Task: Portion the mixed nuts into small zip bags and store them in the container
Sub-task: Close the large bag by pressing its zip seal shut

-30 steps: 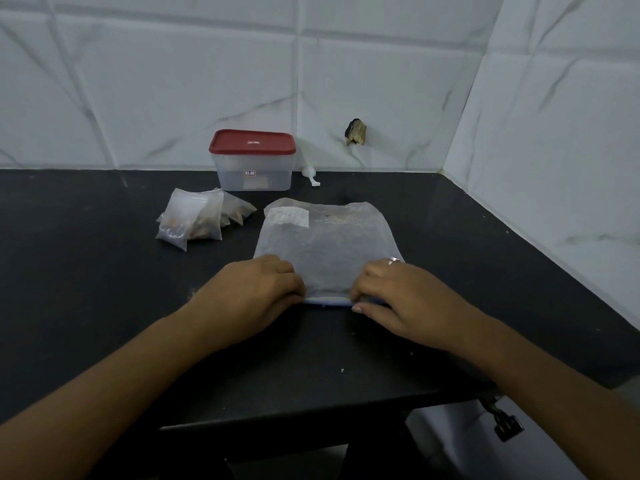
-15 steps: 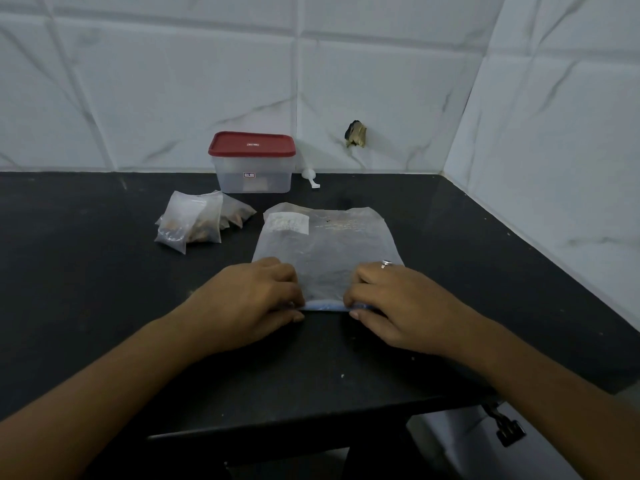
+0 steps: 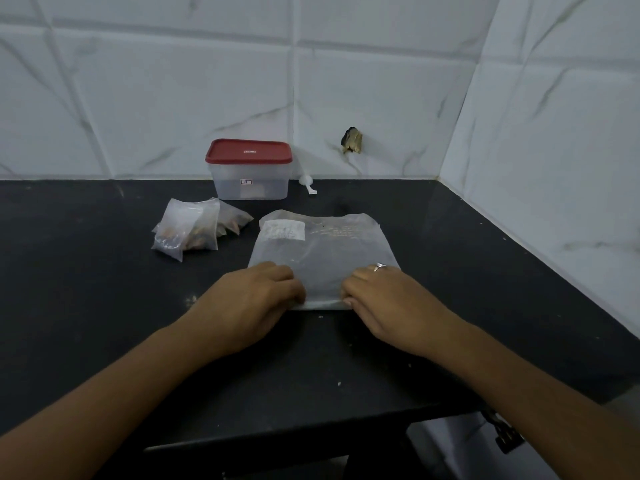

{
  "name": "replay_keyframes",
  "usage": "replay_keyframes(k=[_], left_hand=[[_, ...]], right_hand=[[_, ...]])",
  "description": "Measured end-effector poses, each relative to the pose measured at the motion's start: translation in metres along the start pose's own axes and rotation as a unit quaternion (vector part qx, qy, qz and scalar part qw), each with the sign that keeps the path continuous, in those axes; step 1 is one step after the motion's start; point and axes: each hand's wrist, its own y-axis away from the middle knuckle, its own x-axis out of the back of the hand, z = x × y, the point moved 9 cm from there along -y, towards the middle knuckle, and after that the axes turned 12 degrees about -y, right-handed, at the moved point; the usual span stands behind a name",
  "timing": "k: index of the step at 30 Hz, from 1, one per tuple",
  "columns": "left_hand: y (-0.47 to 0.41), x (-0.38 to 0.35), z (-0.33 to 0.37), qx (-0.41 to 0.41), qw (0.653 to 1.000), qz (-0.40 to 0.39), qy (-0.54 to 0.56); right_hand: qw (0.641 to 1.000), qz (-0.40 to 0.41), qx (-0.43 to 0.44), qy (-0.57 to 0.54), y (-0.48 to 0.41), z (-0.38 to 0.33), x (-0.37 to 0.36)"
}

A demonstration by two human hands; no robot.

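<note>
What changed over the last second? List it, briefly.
The right hand crept slightly left along the near edge of the large zip bag, narrowing the gap to the left hand. Nothing was taken hold of or let go: both hands pinch that edge as before. The bag, the filled small bags and the red-lidded container stayed in place.

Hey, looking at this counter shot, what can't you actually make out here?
All in the head view:
The large zip bag: the ends of its near zip edge are covered by the left hand and right hand, so whether it is sealed is unclear.
Its white label: print too small to read.
The red-lidded container: contents hazy through its cloudy wall.
The small nut bags: they overlap, so no sure count.
</note>
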Motion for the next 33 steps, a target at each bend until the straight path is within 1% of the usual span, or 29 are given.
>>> replay_keyframes(k=[3,7,11,14,16,19,21,24,28,33], left_hand=[[0.002,0.002,-0.001,-0.013,1.0,0.001,0.007],[-0.003,-0.001,-0.006,0.01,1.0,-0.004,0.005],[-0.011,0.0,-0.013,0.045,0.999,-0.001,0.031],[-0.009,-0.003,-0.01,0.029,0.999,0.003,0.013],[-0.006,-0.004,-0.009,0.019,1.0,0.004,0.002],[-0.005,-0.006,-0.01,0.028,1.0,0.002,-0.003],[-0.009,-0.006,-0.012,0.042,0.999,0.004,-0.011],[-0.016,-0.007,-0.018,0.07,0.998,0.003,0.009],[-0.021,-0.009,-0.02,0.088,0.996,-0.006,0.022],[-0.019,-0.009,-0.009,0.031,0.999,0.004,-0.041]], right_hand=[[1.0,0.004,-0.009,-0.02,-0.004,0.0,0.004],[1.0,0.004,0.009,-0.001,-0.005,-0.004,0.003],[0.999,-0.023,0.035,0.025,-0.002,-0.006,0.004],[0.998,-0.009,0.034,0.049,-0.002,-0.003,0.0],[0.999,0.007,0.023,0.034,-0.004,-0.002,0.0],[0.999,0.031,-0.008,-0.006,-0.009,0.006,0.006],[1.0,0.026,0.004,-0.005,-0.013,0.005,0.004],[0.999,0.014,0.033,0.004,-0.012,0.003,0.0],[0.999,0.018,0.035,0.007,-0.011,0.009,-0.001],[0.998,0.06,0.026,0.023,-0.018,0.015,-0.001]])
